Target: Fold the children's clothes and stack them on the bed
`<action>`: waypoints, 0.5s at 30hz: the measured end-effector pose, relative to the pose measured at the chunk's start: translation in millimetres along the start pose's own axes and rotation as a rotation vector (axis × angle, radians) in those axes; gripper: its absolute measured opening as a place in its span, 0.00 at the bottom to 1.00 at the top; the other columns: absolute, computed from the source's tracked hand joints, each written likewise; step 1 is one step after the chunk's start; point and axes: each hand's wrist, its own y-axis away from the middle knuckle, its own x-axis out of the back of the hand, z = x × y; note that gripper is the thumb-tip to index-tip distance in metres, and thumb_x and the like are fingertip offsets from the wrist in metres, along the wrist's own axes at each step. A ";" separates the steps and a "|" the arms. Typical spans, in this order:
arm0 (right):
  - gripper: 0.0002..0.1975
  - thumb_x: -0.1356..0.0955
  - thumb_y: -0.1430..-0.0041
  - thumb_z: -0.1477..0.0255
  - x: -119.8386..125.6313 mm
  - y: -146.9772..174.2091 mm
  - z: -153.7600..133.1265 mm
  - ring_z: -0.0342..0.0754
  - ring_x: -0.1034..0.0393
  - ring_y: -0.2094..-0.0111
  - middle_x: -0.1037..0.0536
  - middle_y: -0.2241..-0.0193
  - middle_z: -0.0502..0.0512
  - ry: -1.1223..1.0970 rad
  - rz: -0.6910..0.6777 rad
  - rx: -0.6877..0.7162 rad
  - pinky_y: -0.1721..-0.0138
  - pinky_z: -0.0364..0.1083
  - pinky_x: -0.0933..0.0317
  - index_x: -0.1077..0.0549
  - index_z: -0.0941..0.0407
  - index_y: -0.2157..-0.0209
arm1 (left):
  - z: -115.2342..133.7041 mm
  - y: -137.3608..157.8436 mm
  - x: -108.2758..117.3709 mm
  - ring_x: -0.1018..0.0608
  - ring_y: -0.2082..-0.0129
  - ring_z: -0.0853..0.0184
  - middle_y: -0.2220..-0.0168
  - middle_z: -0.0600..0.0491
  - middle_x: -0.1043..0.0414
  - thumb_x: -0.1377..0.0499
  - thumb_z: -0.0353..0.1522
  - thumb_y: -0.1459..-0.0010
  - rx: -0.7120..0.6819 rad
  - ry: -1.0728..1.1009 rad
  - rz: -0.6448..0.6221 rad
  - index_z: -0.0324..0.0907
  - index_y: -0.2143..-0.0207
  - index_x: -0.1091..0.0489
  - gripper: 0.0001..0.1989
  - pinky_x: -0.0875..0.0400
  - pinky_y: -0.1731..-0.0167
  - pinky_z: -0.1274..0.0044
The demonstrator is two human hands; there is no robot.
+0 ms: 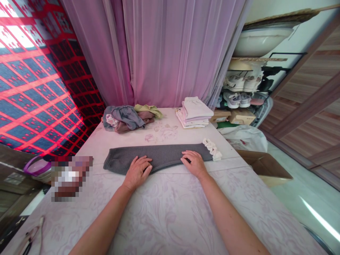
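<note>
A pair of dark grey trousers [164, 154], folded lengthwise, lies across the table in front of me. Its right end has a white ruffled edge [212, 148]. My left hand [138, 170] rests on the near edge of the trousers, left of the middle, fingers stretched out and lying flat. Further right, my right hand [193, 162] lies on the cloth close to the ruffle, its fingers extended and slightly bent. Neither hand grips the fabric.
Crumpled clothes [124, 118] lie at the table's far left, a folded stack [195, 111] at its far right. A patterned cloth covers the table [170, 212]. An open cardboard box [268, 166] stands off the right edge; a pink curtain [170, 53] hangs behind.
</note>
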 end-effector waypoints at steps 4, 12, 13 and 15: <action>0.10 0.36 0.40 0.66 0.3 0.2 -0.7 0.52 0.28 0.53 0.19 0.59 0.53 0.002 0.001 -0.005 0.49 0.55 0.41 0.25 0.51 0.73 | 0.0 1.1 -0.1 0.33 0.42 0.59 0.49 0.53 0.26 0.50 0.38 0.37 0.001 -0.011 -0.011 0.46 0.66 0.29 0.12 0.49 0.39 0.56; 0.13 0.38 0.38 0.66 2.2 0.5 0.1 0.52 0.28 0.54 0.19 0.59 0.53 0.014 -0.008 0.013 0.49 0.55 0.40 0.24 0.51 0.71 | 1.5 0.8 -1.0 0.36 0.39 0.57 0.40 0.53 0.34 0.49 0.39 0.38 -0.005 -0.063 -0.036 0.52 0.47 0.31 0.18 0.50 0.39 0.55; 0.13 0.38 0.38 0.66 2.2 0.5 0.1 0.52 0.28 0.54 0.19 0.60 0.54 0.015 -0.006 0.013 0.50 0.54 0.40 0.24 0.51 0.71 | 1.7 0.7 -1.0 0.36 0.39 0.57 0.40 0.53 0.34 0.49 0.38 0.38 -0.003 -0.065 -0.038 0.53 0.47 0.30 0.18 0.50 0.38 0.55; 0.13 0.38 0.38 0.66 2.3 0.6 0.2 0.52 0.28 0.54 0.19 0.60 0.54 0.016 -0.004 0.012 0.50 0.54 0.40 0.24 0.52 0.71 | 2.5 0.6 -0.8 0.36 0.39 0.57 0.40 0.53 0.34 0.48 0.38 0.39 0.006 -0.069 -0.042 0.52 0.47 0.30 0.18 0.51 0.38 0.56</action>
